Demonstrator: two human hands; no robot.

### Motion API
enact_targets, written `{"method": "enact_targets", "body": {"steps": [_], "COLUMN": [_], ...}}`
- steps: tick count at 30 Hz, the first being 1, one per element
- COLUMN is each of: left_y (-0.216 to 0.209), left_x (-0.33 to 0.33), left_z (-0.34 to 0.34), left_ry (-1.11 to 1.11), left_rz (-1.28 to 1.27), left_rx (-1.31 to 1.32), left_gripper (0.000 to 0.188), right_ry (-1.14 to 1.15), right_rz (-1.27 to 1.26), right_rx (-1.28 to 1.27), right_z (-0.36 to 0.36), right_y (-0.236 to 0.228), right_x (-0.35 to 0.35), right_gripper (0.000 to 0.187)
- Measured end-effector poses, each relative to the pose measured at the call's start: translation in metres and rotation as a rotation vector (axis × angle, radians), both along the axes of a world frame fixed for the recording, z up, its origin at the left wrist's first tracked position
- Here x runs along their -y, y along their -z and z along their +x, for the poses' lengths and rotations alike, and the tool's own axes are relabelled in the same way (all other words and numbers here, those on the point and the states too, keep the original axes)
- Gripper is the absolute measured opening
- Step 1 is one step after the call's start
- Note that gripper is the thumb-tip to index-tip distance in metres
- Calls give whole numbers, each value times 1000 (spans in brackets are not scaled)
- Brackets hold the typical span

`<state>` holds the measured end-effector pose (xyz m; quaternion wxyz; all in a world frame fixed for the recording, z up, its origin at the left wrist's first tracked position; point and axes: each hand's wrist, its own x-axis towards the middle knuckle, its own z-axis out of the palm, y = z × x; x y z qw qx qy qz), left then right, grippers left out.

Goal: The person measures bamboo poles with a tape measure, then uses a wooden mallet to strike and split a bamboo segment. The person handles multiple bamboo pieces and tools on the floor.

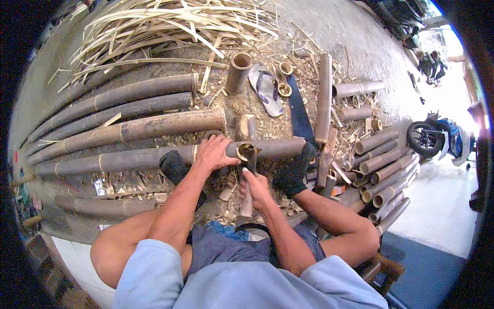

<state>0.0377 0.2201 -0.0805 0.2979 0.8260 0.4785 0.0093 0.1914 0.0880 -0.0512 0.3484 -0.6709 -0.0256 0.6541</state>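
Note:
A long dark bamboo pole (139, 158) lies across in front of me, between my feet. My left hand (212, 153) grips its top, thumb stretched toward a round, pale-rimmed opening (245, 151) at its middle. My right hand (256, 189) is closed round the wooden handle of a tool with a dark metal blade (250, 160). The blade reaches up to the opening; its tip is hard to make out there. Just beyond stands a short pale bamboo piece (245, 126). My dark-socked right foot (293, 172) is against the pole's right part.
Several bamboo poles (154, 85) lie at left, with a heap of split strips (170, 31) beyond. An upright bamboo tube (239, 73), a sandal (266, 90) and a dark flat blade (300, 105) lie ahead among shavings. Cut bamboo sections (386, 167) are piled at right, near a motorbike (437, 136).

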Motion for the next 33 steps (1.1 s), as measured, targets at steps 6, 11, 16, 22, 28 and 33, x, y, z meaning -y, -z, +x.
{"method": "enact_targets", "body": {"steps": [6, 11, 16, 22, 28, 33], "left_y": [15, 16, 10, 8, 17, 28], "left_x": [-49, -76, -73, -121, -172, -191], "left_z": [32, 21, 5, 9, 68, 86], "left_ry": [-64, 34, -76, -497, -615, -577], "left_rz": [485, 353, 353, 139, 212, 45], "left_rx": [320, -156, -202, 58, 612, 847], "left_gripper": [51, 32, 37, 82, 121, 94], "right_ry": [-601, -754, -699, -585, -543, -552], "right_rz": [393, 303, 275, 351, 330, 293], "right_rx": [554, 446, 266, 262, 240, 316], "right_z": [58, 94, 122, 124, 115, 128], "right_y": [-52, -113, -125, -91, -81, -92], "right_x": [2, -50, -80, -83, -82, -78], "right_gripper": [56, 70, 66, 67, 69, 70]}}
